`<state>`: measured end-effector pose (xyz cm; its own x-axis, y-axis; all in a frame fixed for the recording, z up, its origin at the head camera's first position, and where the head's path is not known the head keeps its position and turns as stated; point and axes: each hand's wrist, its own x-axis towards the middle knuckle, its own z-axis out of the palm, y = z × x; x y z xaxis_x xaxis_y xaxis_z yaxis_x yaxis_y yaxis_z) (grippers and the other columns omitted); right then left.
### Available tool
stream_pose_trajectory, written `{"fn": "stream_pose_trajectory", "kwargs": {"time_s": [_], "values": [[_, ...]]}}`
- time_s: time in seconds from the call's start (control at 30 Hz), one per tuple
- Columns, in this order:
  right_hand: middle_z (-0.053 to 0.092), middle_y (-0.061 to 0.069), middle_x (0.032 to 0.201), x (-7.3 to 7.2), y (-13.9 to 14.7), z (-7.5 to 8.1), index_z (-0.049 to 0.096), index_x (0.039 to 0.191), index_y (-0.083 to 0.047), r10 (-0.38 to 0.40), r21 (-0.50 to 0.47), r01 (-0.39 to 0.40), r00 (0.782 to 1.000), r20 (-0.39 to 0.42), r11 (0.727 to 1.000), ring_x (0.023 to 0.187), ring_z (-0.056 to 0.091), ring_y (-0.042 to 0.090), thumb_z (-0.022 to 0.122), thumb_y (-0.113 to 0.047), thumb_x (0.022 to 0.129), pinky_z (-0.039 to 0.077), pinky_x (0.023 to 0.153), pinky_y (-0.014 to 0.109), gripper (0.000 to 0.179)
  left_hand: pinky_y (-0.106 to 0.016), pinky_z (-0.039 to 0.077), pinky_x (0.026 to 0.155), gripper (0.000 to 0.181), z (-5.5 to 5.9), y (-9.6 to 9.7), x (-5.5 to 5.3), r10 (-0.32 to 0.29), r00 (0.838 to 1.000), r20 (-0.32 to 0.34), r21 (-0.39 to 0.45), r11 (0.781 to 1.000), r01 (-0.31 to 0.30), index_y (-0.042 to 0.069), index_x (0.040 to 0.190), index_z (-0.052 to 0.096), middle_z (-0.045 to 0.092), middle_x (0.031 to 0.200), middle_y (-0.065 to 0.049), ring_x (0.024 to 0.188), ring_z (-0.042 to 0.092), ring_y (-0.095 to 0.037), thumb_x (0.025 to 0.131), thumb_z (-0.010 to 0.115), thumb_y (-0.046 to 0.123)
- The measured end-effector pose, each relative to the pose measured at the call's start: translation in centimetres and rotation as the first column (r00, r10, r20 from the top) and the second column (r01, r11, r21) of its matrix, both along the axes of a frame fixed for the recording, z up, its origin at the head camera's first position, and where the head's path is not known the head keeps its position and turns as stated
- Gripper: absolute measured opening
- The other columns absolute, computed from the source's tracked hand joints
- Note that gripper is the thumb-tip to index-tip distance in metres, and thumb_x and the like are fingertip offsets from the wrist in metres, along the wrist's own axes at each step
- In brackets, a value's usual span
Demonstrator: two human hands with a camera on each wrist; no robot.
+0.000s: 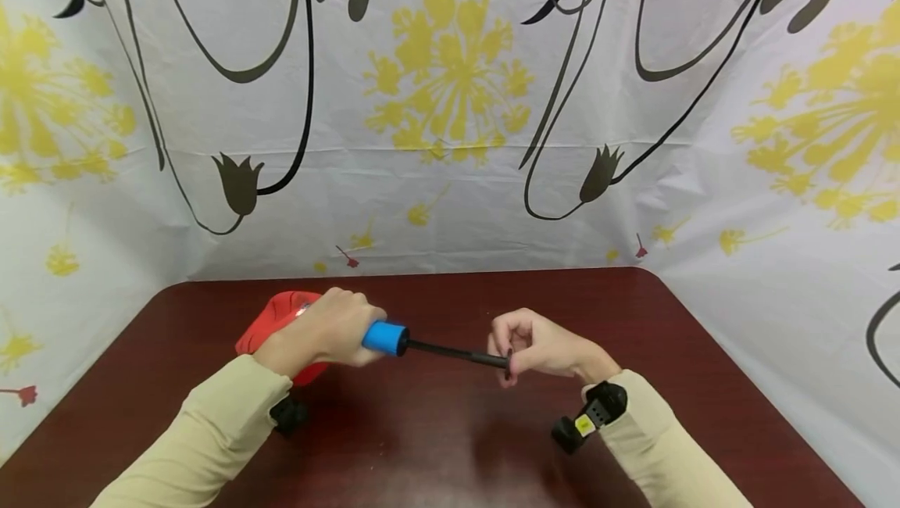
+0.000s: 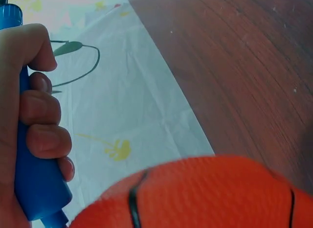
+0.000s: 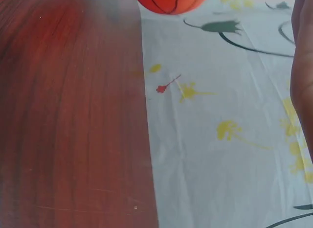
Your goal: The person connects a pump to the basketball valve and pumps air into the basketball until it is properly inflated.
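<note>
My left hand (image 1: pixel 337 327) grips the blue barrel of a small ball pump (image 1: pixel 385 338), fingers wrapped round it. A black rod extends from the barrel to the right, ending in a small crosspiece handle. At that handle, the thumb and fingers of my right hand (image 1: pixel 537 345) pinch it. An orange-red toy basketball (image 2: pixel 210 193) with black lines is below the pump's narrow end in the left wrist view, partly behind my left wrist in the head view. Whether the pump's tip sits inside the ball is hidden. Only an edge of the right hand (image 3: pixel 303 86) shows in the right wrist view.
A dark red-brown wooden table (image 1: pixel 422 445) with rounded far corners lies under both hands. A white sheet (image 1: pixel 436 211) printed with yellow flowers and dark stems hangs behind it and along the sides. Black wrist cameras (image 1: pixel 591 416) are strapped over the sleeves.
</note>
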<state>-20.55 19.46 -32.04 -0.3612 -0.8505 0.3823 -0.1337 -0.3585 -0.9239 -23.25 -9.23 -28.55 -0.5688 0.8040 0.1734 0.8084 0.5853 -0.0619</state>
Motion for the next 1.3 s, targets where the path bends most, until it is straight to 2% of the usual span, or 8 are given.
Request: {"fn": "stream_pose_trajectory", "kwargs": {"time_s": [0.37, 0.5, 0.73, 0.87, 1.03, 1.13, 1.2, 1.3], "values": [[0.057, 0.013, 0.084, -0.6, -5.3, -0.8, 0.043, 0.081, 0.011, -0.295, 0.057, 0.305, 0.945, -0.137, 0.951, 0.07, 0.063, 0.014, 0.06, -0.005, 0.081, 0.049, 0.061, 0.043, 0.024, -0.022, 0.034, 0.045, 0.022, -0.6, 0.9, 0.0, -0.019, 0.996, 0.085, 0.014, 1.0, 0.018, 0.017, 0.062, 0.046, 0.037, 0.05, 0.008, 0.044, 0.037, -0.005, 0.068, 0.064, 0.028], [0.059, 0.01, 0.085, -0.3, -4.1, -0.3, 0.047, 0.08, 0.004, -0.279, 0.135, 0.29, 0.955, -0.099, 0.947, 0.069, 0.062, 0.013, 0.063, -0.008, 0.08, 0.051, 0.062, 0.037, 0.02, -0.022, 0.034, 0.045, 0.023, -0.6, 0.8, -0.1, -0.041, 0.997, 0.072, 0.013, 0.999, 0.04, 0.017, 0.062, 0.046, 0.036, 0.05, 0.009, 0.044, 0.036, -0.005, 0.069, 0.064, 0.029], [0.06, 0.001, 0.084, 0.0, -0.1, 0.3, 0.049, 0.081, -0.004, -0.045, 0.051, 0.045, 0.999, -0.002, 0.998, 0.073, 0.061, 0.012, 0.06, -0.009, 0.082, 0.05, 0.064, 0.028, 0.012, -0.024, 0.036, 0.046, 0.021, -0.4, -0.3, -0.2, 0.015, 0.998, 0.064, -0.005, 1.0, -0.015, 0.016, 0.065, 0.048, 0.042, 0.054, 0.009, 0.047, 0.04, -0.006, 0.069, 0.065, 0.028], [0.058, 0.001, 0.084, -0.3, -0.9, 0.0, 0.05, 0.081, -0.001, -0.162, 0.072, 0.169, 0.982, -0.1, 0.983, 0.069, 0.061, 0.012, 0.059, -0.001, 0.081, 0.051, 0.059, 0.032, 0.009, -0.024, 0.035, 0.046, 0.021, -0.4, -0.1, -0.2, 0.009, 0.998, 0.057, 0.0, 1.0, -0.009, 0.017, 0.063, 0.048, 0.041, 0.053, 0.009, 0.047, 0.039, -0.006, 0.069, 0.065, 0.029], [0.057, 0.004, 0.079, -0.7, -4.4, -0.3, 0.05, 0.081, 0.005, -0.308, 0.135, 0.36, 0.903, -0.299, 0.923, 0.063, 0.059, 0.014, 0.062, -0.001, 0.079, 0.049, 0.055, 0.035, 0.014, -0.023, 0.033, 0.045, 0.024, -0.4, 0.8, -0.1, -0.016, 0.999, 0.033, -0.029, 0.999, 0.017, 0.017, 0.061, 0.047, 0.038, 0.051, 0.008, 0.045, 0.036, -0.007, 0.069, 0.064, 0.031], [0.057, 0.005, 0.077, -0.5, -5.1, -0.3, 0.051, 0.083, 0.004, -0.346, 0.153, 0.413, 0.875, -0.338, 0.898, 0.061, 0.059, 0.018, 0.063, -0.003, 0.078, 0.048, 0.053, 0.034, 0.014, -0.022, 0.033, 0.044, 0.024, -0.6, 1.0, 0.0, -0.004, 0.999, 0.045, -0.041, 0.999, 0.006, 0.017, 0.06, 0.046, 0.036, 0.05, 0.007, 0.044, 0.035, -0.007, 0.069, 0.064, 0.031], [0.057, 0.004, 0.077, -0.2, -4.9, 0.0, 0.052, 0.083, 0.003, -0.354, 0.173, 0.424, 0.876, -0.329, 0.889, 0.06, 0.059, 0.018, 0.064, -0.004, 0.078, 0.047, 0.053, 0.031, 0.014, -0.022, 0.033, 0.044, 0.024, -0.7, 1.1, 0.1, -0.005, 0.998, 0.062, -0.042, 0.999, 0.007, 0.016, 0.061, 0.047, 0.036, 0.05, 0.007, 0.044, 0.035, -0.007, 0.069, 0.063, 0.031], [0.057, 0.002, 0.078, 0.2, -3.5, 0.3, 0.051, 0.082, 0.003, -0.307, 0.187, 0.356, 0.919, -0.249, 0.915, 0.062, 0.059, 0.016, 0.063, -0.004, 0.079, 0.049, 0.057, 0.035, 0.013, -0.022, 0.034, 0.045, 0.023, -0.7, 0.9, 0.2, -0.017, 0.997, 0.076, -0.028, 0.999, 0.02, 0.016, 0.063, 0.047, 0.038, 0.051, 0.008, 0.045, 0.037, -0.006, 0.071, 0.063, 0.031]]}}
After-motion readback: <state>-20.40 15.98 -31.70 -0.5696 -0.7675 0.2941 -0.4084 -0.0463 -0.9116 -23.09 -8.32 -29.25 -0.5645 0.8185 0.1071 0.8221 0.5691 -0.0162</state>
